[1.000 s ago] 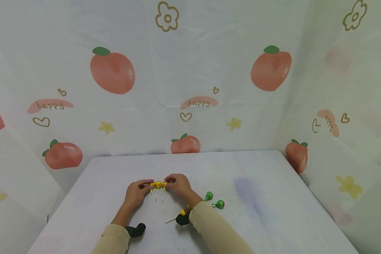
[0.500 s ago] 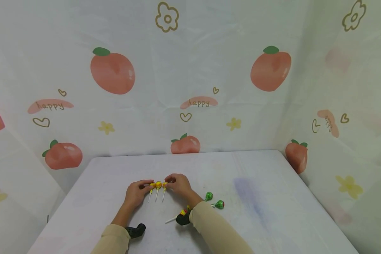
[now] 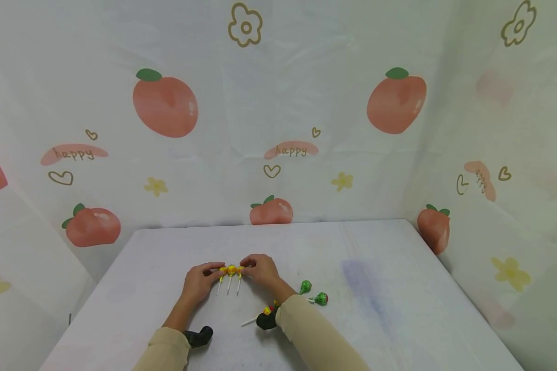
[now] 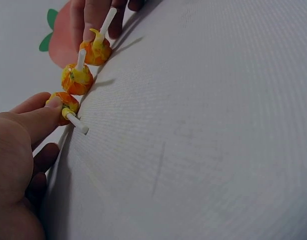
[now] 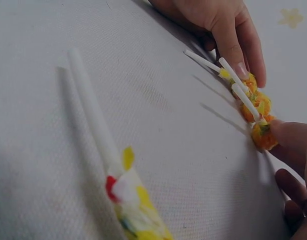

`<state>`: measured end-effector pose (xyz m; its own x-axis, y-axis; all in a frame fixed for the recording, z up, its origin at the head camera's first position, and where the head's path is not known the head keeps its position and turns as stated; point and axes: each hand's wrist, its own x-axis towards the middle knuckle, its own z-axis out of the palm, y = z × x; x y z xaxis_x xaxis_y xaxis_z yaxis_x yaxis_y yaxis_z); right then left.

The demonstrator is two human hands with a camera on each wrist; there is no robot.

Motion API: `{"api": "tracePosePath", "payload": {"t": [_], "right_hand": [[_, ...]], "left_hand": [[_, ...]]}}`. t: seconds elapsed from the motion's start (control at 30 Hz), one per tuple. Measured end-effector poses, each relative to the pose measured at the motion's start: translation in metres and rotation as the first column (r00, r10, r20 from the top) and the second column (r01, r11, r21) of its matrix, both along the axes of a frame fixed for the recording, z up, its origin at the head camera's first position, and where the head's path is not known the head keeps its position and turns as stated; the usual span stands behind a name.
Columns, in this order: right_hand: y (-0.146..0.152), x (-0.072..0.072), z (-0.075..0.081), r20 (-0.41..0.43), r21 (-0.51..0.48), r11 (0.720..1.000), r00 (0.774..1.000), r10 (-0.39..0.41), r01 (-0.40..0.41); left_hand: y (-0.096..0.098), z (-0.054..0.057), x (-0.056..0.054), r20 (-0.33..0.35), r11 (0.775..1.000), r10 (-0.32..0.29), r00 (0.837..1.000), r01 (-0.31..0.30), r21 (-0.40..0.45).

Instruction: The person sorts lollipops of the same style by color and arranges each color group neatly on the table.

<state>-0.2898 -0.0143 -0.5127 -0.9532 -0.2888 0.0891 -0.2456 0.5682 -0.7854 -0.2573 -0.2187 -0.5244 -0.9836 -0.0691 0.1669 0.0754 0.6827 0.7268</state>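
Note:
Three lollipops in yellow-orange wrappers lie side by side on the white table, their white sticks towards the person. My left hand [image 3: 198, 282] pinches the head of the left lollipop [image 4: 69, 106] between thumb and forefinger. At the other end of the row, my right hand [image 3: 262, 270] pinches the right lollipop [image 5: 264, 136] by its head. Between them sits the middle lollipop [image 3: 232, 269], touched by neither hand in the head view. In the left wrist view, the middle lollipop's head is close against the left one.
Two green-wrapped lollipops, one nearer [image 3: 322, 298] and one farther [image 3: 305, 286], lie right of the right forearm. A yellow-and-red lollipop [image 5: 138, 210] lies near the right wrist, partly hidden by a black wrist device [image 3: 266, 320]. A patterned cloth wall [image 3: 204, 196] stands behind the table.
The right hand shifts very slightly left with the right lollipop, narrowing the gap to the middle one. The left hand stays in place.

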Motion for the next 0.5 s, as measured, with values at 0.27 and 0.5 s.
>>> {"api": "tracePosePath", "payload": {"t": [0.27,0.5], "right_hand": [[0.003,0.000,0.003,0.026,-0.006,1.000,1.000,0.013,-0.013],[0.014,0.000,0.014,0.027,-0.049,0.996,0.997,0.070,-0.069]], "left_hand": [[0.000,0.000,0.001,-0.005,1.000,-0.006,1.000,0.006,0.003],[0.000,0.000,0.000,-0.005,1.000,0.004,1.000,-0.004,0.006]]}}
